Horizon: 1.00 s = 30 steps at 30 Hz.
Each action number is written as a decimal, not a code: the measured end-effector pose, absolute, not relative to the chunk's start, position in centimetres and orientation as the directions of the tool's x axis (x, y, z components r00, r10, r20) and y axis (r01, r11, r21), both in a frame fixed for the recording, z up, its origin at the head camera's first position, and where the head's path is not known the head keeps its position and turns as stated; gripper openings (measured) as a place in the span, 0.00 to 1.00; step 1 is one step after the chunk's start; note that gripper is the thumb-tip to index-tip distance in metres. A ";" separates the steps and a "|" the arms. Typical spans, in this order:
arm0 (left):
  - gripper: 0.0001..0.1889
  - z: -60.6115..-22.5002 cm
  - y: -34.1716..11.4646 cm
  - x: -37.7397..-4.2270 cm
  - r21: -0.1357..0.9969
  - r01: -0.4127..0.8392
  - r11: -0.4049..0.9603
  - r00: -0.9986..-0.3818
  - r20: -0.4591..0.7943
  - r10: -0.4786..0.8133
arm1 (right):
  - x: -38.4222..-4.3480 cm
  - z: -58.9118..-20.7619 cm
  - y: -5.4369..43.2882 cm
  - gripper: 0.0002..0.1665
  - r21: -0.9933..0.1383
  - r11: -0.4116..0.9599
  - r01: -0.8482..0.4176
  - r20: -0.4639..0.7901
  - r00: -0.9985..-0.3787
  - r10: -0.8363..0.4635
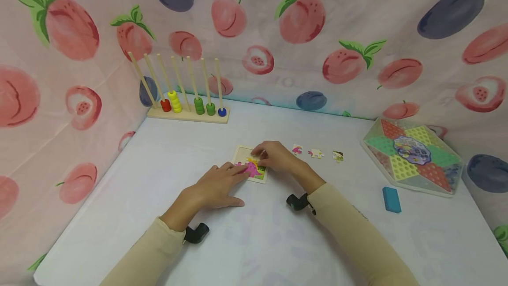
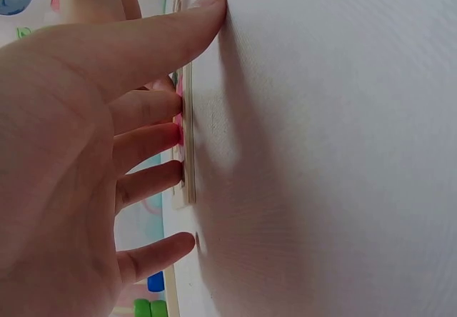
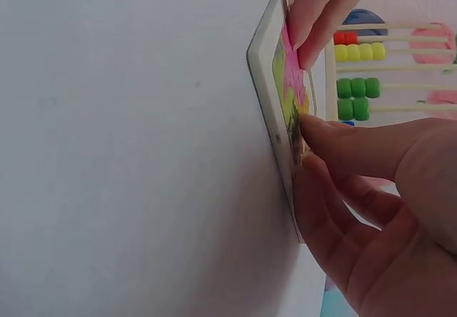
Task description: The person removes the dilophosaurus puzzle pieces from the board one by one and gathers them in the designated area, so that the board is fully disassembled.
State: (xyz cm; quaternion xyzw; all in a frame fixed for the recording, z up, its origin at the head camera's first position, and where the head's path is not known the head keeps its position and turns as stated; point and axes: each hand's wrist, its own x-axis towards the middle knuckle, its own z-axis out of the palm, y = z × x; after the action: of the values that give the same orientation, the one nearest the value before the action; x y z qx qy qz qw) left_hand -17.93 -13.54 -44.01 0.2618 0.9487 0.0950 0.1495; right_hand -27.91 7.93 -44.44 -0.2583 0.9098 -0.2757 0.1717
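A small jigsaw puzzle in a pale wooden frame [image 1: 259, 181] lies on the white table, its assembled part showing a pink dinosaur [image 1: 252, 169]. My left hand [image 1: 218, 185] rests at the puzzle's left side. Its fairly straight fingertips touch the pieces and frame edge in the left wrist view, the thumb spread apart. Over the frame's right side, my right hand [image 1: 275, 157] pinches a puzzle piece [image 3: 303, 144] between thumb and fingers, close against the picture. Those fingers hide much of that piece. Three loose pieces, one pink [image 1: 296, 149], one pale [image 1: 316, 153] and one greenish [image 1: 338, 156], lie to the right.
A wooden bead abacus [image 1: 187, 117] with red, yellow, green and blue beads stands at the back left. A hexagonal game board [image 1: 412, 156] lies at the right, with a blue block [image 1: 391, 200] in front. Fruit-patterned cloth [image 1: 278, 78] hangs behind the table.
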 end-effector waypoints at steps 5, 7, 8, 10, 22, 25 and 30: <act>0.44 -44.0 -13.5 -17.8 0.255 0.469 0.845 -0.818 -0.234 0.525 | -28.0 -44.6 7.7 0.21 -0.597 0.718 -0.357 -0.192 -0.806 -0.560; 0.44 -43.9 -13.5 -17.8 0.253 0.469 0.846 -0.818 -0.236 0.524 | -28.0 -44.5 7.6 0.21 -0.599 0.719 -0.351 -0.198 -0.806 -0.558; 0.44 -43.9 -13.4 -17.8 0.254 0.470 0.845 -0.819 -0.232 0.525 | -28.1 -44.5 7.6 0.21 -0.599 0.719 -0.351 -0.199 -0.805 -0.559; 0.44 -43.8 -13.4 -17.8 0.253 0.466 0.848 -0.821 -0.233 0.521 | -28.2 -44.4 7.6 0.20 -0.599 0.722 -0.347 -0.205 -0.805 -0.557; 0.42 -44.2 -13.6 -17.9 0.246 0.465 0.850 -0.822 -0.237 0.518 | -28.5 -44.6 7.4 0.19 -0.596 0.723 -0.349 -0.216 -0.798 -0.563; 0.42 -44.2 -13.7 -17.8 0.239 0.465 0.853 -0.822 -0.242 0.516 | -28.4 -44.7 7.4 0.18 -0.600 0.717 -0.354 -0.211 -0.795 -0.568; 0.42 -44.0 -13.7 -17.7 0.225 0.467 0.855 -0.822 -0.246 0.514 | -28.3 -44.7 7.5 0.17 -0.611 0.710 -0.349 -0.202 -0.799 -0.567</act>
State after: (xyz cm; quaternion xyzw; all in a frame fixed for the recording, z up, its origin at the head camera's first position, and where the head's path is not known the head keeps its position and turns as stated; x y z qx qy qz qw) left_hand -17.71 -13.69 -44.04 0.2579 0.9512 0.0774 0.1505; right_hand -28.32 7.46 -44.69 -0.2531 0.9047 -0.2842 0.1914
